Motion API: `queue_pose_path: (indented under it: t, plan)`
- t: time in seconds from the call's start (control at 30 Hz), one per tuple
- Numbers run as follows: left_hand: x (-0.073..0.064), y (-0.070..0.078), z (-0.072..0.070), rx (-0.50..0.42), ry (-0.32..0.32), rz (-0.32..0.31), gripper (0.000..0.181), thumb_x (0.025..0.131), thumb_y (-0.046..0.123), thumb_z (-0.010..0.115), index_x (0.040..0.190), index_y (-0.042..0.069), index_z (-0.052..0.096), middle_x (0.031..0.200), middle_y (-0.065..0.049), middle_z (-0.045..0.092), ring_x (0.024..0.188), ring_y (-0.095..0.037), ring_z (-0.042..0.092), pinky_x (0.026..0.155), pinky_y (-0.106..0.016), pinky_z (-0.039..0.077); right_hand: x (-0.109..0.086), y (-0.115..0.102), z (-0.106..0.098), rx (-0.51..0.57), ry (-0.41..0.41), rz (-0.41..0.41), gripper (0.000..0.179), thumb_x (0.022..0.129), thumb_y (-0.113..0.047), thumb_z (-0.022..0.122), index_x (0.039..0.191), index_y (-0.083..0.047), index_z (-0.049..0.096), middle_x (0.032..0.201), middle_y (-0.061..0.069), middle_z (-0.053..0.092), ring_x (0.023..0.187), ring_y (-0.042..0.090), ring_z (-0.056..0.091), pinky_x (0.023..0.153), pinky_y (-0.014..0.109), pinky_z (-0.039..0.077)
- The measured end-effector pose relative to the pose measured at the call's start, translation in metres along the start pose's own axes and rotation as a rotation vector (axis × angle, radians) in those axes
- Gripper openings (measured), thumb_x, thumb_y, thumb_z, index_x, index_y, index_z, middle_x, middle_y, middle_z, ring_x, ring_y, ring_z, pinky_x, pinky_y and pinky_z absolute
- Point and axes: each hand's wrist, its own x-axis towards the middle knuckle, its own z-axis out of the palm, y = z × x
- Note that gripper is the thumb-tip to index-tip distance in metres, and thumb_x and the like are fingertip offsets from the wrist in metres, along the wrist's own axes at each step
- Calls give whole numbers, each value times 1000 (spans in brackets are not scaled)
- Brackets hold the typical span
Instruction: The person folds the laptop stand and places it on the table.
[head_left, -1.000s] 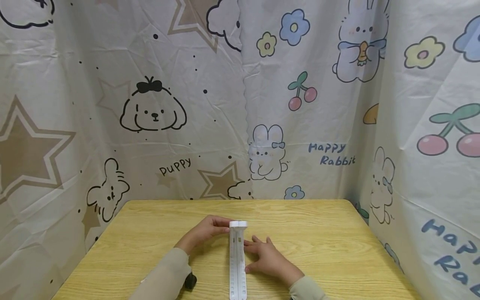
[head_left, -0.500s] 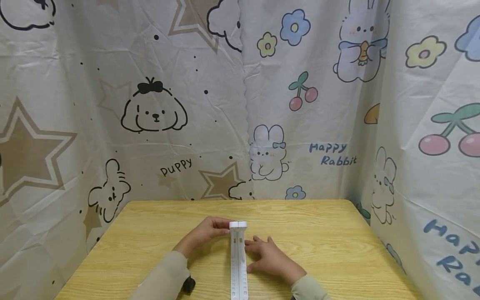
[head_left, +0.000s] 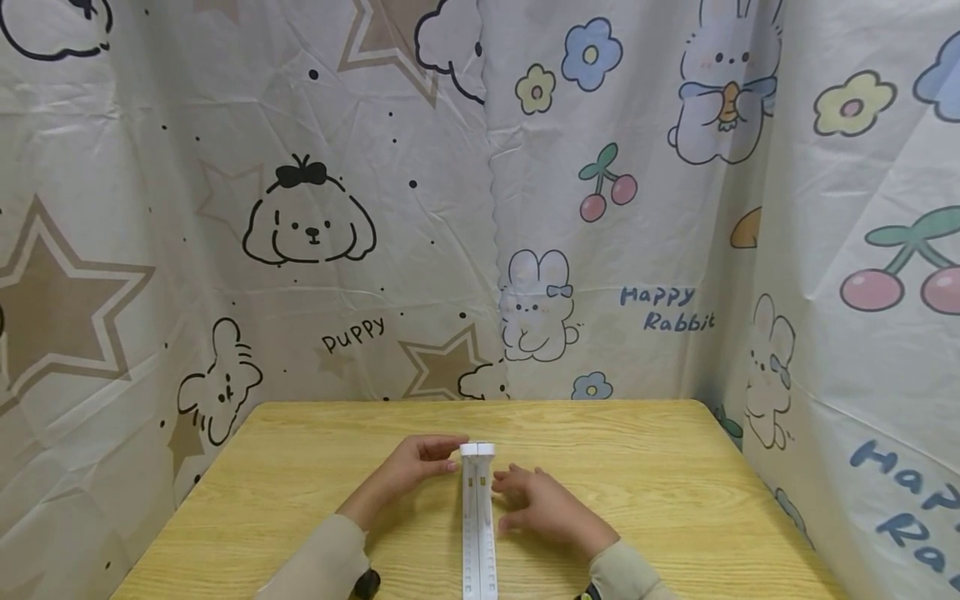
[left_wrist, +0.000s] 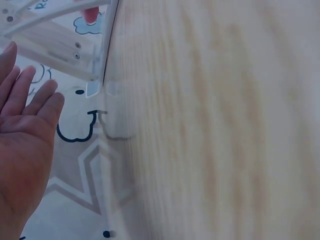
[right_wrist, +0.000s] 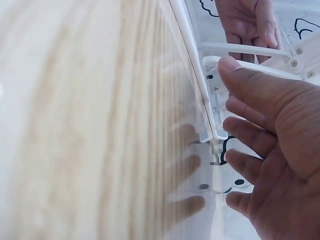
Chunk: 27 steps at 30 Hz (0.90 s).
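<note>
A narrow white folding stand [head_left: 480,533] lies lengthwise on the table in the middle of the head view, its raised end pointing away from me. Riveted white struts of the stand [right_wrist: 295,62] show in the right wrist view. Left of the raised end is my left hand [head_left: 408,468], fingertips right beside it and nothing gripped. In the left wrist view that hand [left_wrist: 25,145] shows its palm with the fingers extended. My right hand [head_left: 547,510] is on the other side, a small gap from the stand, its fingers [right_wrist: 250,135] spread and loosely bent around nothing.
The wood-grain table [head_left: 637,467] runs back to a printed curtain [head_left: 435,208] hanging behind it and along both sides. A small black object [head_left: 367,583] shows under my left sleeve [head_left: 330,554].
Both hands have drawn slightly away from the stand, the left one to the left and the right one to the right. The stand stays in place.
</note>
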Motion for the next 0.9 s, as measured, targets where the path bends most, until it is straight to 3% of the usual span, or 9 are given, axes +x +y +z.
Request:
queue_pose_path:
  t: [0.23, 0.37, 0.57, 0.73, 0.9]
  plan:
    - [-17, 8, 4, 13, 65, 57, 56, 95, 19, 74, 147, 9, 56, 151, -6, 56, 145, -28, 46, 120, -38, 36, 2, -3, -2, 73, 59, -20, 43, 87, -27, 82, 126, -12, 71, 150, 6, 57, 150, 37, 37, 124, 64, 19]
    - [-27, 11, 9, 20, 92, 78, 55, 94, 16, 75, 145, 7, 55, 150, -11, 56, 144, -32, 45, 121, -41, 35, 2, -3, -2, 88, 85, -19, 41, 87, -27, 82, 124, -14, 72, 150, 5, 57, 149, 35, 38, 122, 62, 27]
    - [-40, 16, 20, 42, 159, 32, 49, 93, 21, 77, 137, 6, 62, 147, -9, 59, 143, -35, 46, 120, -49, 34, 4, -5, -1, 78, 120, -11, 38, 87, -29, 82, 122, -18, 73, 149, -1, 58, 149, 30, 39, 123, 58, 28]
    - [-45, 19, 26, 54, 135, 22, 40, 93, 13, 76, 128, -1, 64, 150, -11, 55, 146, -40, 41, 121, -55, 29, 7, -4, 1, 67, 146, -17, 33, 87, -29, 82, 118, -19, 74, 147, 0, 59, 148, 30, 42, 121, 58, 32]
    - [-44, 17, 31, 113, 136, 6, 35, 90, 15, 80, 120, 1, 69, 153, -14, 52, 146, -44, 39, 120, -60, 29, 10, -4, 4, 68, 164, -19, 30, 86, -29, 83, 114, -21, 74, 147, 1, 60, 147, 31, 43, 120, 59, 33]
